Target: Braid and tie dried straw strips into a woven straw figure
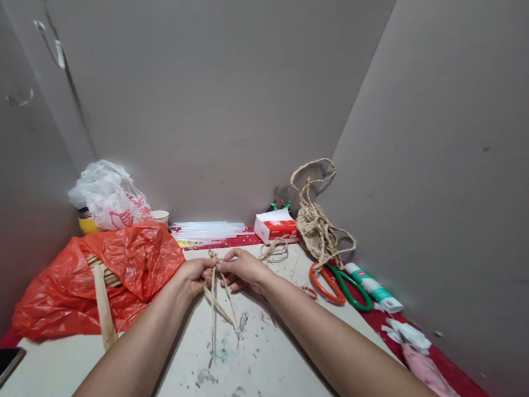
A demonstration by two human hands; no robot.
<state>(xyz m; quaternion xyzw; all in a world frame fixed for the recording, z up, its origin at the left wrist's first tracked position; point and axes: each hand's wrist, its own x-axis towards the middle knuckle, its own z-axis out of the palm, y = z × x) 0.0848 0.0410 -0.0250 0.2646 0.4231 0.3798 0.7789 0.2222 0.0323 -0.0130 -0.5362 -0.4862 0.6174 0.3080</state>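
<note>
Pale strips (214, 301) between fingers (206, 268), red bag (134, 276) left, rope (315, 231) (tangled) right.

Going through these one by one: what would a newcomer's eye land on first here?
Probably the crumpled red-orange plastic bag on the left. Next, at the centre, the left hand and right hand hold pale strips that dangle over the worktop. On the right, a tangled rope lies behind bright orange and green handle loops.

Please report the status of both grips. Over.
Left grip, right grip: both pinching. Pale, straw-like strips: held, dangling. Crumpled red plastic bag: beside left forearm, not blocking.
</note>
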